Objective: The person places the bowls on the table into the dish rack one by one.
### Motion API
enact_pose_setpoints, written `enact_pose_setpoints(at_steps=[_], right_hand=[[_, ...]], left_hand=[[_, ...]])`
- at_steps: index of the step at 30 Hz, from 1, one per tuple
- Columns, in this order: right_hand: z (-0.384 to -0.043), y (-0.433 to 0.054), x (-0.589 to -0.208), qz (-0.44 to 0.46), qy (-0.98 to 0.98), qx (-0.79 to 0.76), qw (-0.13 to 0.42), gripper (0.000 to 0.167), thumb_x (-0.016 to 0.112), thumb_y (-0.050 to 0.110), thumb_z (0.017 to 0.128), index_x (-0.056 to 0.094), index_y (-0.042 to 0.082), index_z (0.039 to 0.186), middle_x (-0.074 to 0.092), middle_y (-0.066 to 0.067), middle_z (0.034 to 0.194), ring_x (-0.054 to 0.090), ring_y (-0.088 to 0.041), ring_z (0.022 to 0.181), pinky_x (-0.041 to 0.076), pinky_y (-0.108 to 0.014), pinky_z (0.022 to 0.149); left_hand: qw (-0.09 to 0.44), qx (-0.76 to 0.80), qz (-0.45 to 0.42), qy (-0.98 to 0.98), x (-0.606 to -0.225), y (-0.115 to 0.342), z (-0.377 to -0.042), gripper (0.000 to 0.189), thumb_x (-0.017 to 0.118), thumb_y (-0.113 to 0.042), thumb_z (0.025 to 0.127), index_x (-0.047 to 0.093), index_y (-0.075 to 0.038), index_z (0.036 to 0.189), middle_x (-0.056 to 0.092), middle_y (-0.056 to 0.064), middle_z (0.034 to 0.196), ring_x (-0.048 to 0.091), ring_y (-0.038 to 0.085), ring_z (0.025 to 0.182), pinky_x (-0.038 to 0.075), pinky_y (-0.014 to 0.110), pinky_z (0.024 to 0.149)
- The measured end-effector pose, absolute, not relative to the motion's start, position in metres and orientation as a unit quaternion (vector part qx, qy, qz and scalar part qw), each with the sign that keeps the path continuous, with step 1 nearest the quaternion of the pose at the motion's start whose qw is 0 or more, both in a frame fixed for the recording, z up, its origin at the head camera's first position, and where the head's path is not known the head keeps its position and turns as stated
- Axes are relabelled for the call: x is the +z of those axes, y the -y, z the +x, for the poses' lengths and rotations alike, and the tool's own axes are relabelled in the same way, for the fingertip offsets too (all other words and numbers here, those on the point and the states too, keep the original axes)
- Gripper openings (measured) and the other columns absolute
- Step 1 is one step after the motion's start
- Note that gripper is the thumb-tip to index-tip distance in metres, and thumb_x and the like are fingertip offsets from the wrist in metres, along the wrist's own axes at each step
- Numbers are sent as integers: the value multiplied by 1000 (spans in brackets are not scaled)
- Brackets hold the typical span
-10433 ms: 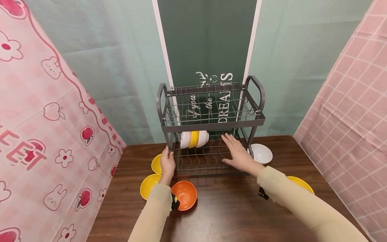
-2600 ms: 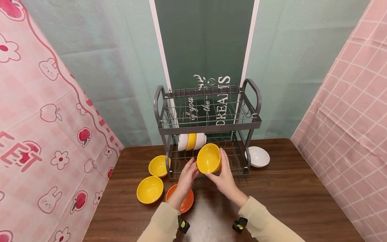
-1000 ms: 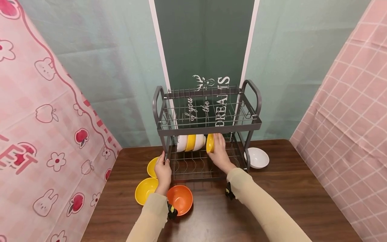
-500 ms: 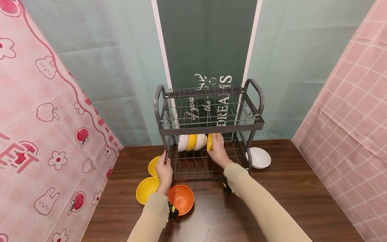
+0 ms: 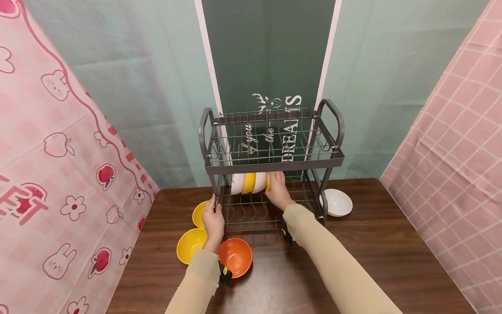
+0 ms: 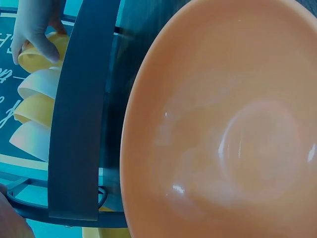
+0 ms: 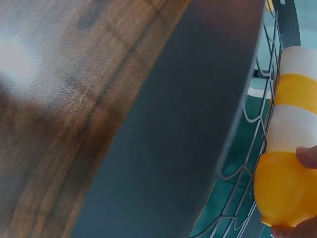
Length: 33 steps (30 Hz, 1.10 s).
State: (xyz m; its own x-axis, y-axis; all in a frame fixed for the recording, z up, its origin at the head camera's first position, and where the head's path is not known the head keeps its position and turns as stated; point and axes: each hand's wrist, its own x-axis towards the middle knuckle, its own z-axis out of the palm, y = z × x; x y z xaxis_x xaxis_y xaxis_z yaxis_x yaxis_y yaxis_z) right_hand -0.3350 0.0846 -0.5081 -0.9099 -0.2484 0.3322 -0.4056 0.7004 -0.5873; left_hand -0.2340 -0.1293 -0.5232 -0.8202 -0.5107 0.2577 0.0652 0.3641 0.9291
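Note:
A grey two-tier dish rack (image 5: 274,166) stands on the table. My right hand (image 5: 279,192) reaches into its lower tier and holds a yellow bowl (image 7: 285,183), fingers and thumb on the bowl's outside. That bowl is on its side, right up against a row of sideways bowls: a white bowl (image 7: 292,128), a yellow bowl (image 5: 249,183) and another white bowl (image 5: 237,184) at the left end. My left hand (image 5: 213,221) grips the rack's left front post. Just right of my left wrist, an orange bowl (image 5: 237,257) sits upright.
Two yellow bowls, a nearer one (image 5: 190,246) and a farther one (image 5: 198,213), stand left of the rack, partly behind my left hand. A white bowl (image 5: 340,203) sits by the rack's right side. The rack's upper tier (image 5: 270,139) overhangs the bowls. Curtains surround the brown table (image 5: 372,253).
The yellow bowl, once on the table's right, was held by both hands before the rack, then carried into the lower tier. Lately my right hand shifted it left against the white bowl.

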Motion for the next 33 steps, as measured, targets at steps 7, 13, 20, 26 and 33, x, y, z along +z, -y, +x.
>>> enact_pose_setpoints(at_steps=[7, 13, 20, 26, 33], right_hand=[[-346, -80, -507, 172, 930, 313, 89, 94, 70, -6, 70, 17, 9, 147, 15, -21, 150, 9, -40, 140, 15, -53, 115], [-350, -78, -503, 162, 931, 319, 69, 91, 72, -2, 70, 21, 3, 145, 20, -22, 148, 12, -39, 139, 10, -51, 116], [-353, -77, -502, 158, 936, 309, 59, 92, 74, 0, 71, 19, 3, 145, 19, -20, 149, 11, -36, 140, 8, -50, 117], [-355, -79, -507, 150, 932, 328, 45, 92, 76, 0, 70, 22, 3, 144, 21, -22, 147, 13, -39, 138, 15, -50, 116], [-358, -82, -511, 157, 925, 344, 38, 90, 77, 2, 69, 25, 6, 143, 28, -21, 142, 19, -37, 135, 25, -49, 112]], left_hand=[[259, -543, 143, 786, -523, 130, -234, 42, 55, 0, 89, 52, -6, 131, 56, 15, 129, 51, 32, 121, 42, 45, 101], [250, -546, 142, 787, -521, 130, -234, 43, 54, 0, 90, 50, -6, 132, 55, 15, 130, 50, 31, 121, 42, 45, 101], [249, -555, 140, 781, -518, 129, -234, 43, 54, 0, 90, 49, -5, 133, 54, 15, 131, 50, 31, 122, 41, 45, 102], [248, -554, 142, 782, -520, 129, -232, 44, 53, 0, 90, 49, -6, 133, 54, 15, 131, 50, 31, 122, 42, 44, 101], [254, -545, 144, 786, -521, 129, -232, 44, 55, 0, 89, 50, -7, 133, 55, 16, 130, 50, 32, 122, 42, 45, 101]])
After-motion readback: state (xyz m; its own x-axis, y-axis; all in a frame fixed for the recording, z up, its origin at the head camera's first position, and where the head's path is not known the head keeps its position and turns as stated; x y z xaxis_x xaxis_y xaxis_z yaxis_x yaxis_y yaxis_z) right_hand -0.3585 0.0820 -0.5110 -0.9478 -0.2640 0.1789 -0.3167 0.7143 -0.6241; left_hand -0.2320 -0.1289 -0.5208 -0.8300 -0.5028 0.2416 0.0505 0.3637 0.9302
